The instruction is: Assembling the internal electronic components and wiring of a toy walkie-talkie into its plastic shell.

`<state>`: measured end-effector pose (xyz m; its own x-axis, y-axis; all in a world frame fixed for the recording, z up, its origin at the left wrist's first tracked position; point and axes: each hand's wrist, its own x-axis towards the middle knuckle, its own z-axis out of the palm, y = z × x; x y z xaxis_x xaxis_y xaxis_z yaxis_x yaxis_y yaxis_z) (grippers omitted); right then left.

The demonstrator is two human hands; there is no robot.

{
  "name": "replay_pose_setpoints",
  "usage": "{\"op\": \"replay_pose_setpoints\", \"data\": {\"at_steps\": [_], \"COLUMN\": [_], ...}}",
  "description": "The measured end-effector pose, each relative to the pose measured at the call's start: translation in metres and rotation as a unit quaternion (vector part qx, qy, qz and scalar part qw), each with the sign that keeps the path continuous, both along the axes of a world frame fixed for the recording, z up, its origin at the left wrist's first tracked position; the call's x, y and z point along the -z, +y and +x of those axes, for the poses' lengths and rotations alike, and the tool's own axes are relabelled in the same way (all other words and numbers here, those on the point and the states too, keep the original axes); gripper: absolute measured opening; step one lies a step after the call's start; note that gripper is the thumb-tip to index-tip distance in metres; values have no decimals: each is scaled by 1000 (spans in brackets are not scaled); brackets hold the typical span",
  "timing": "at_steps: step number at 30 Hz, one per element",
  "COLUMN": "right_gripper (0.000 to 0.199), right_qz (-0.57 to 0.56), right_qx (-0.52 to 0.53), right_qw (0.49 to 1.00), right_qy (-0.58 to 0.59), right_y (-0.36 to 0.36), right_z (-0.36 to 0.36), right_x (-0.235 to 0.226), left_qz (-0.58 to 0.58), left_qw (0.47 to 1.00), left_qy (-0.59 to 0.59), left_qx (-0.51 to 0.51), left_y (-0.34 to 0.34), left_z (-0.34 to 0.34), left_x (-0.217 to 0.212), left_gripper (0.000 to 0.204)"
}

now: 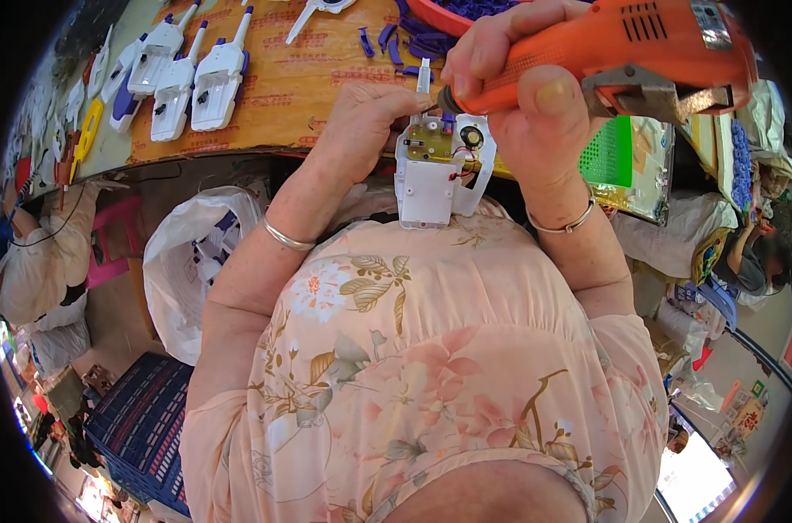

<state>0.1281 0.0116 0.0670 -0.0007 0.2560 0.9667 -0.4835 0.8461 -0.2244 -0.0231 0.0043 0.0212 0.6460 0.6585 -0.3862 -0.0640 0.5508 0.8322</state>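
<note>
My right hand (544, 113) grips an orange electric screwdriver (579, 57), its dark nose pointing left and down over the work. Beneath the nose, at the table's front edge, is a white plastic toy handset shell (426, 193) with a thin antenna pointing away from me. A green circuit board (426, 139), thin wires and a round speaker (472, 137) show inside it. The fingers of my left hand (361, 126) are closed at the shell's upper left side, right by the tool's tip. A purple part (448, 125) sits under the nose; the bit's contact point is hidden.
Several white handset shells (217, 87) with purple antenna tips lie at the table's left. Loose purple parts (387, 39) lie near a red basin (435, 16). A green basket (618, 152) stands right. Below are a white bag (174, 270) and blue crate (143, 427). Another person (47, 253) sits left.
</note>
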Motion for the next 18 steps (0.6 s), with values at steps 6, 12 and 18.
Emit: {"op": "replay_pose_setpoints", "data": {"at_steps": [6, 12, 18], "right_gripper": [58, 54, 51], "right_qz": [-444, -370, -362], "right_qx": [110, 163, 165], "right_qw": [888, 914, 917], "right_qy": [44, -30, -29], "right_y": [-62, -62, -59], "right_z": [-21, -8, -6], "right_x": [-37, -18, -13], "left_qz": [-1, 2, -4], "left_qw": [1000, 1000, 1000], "left_qy": [-21, 1, -11], "left_qx": [-9, -7, -6], "left_y": [1, 2, 3], "left_z": [-4, -3, -3], "left_x": [9, 6, 5], "left_gripper": [18, 18, 18]}}
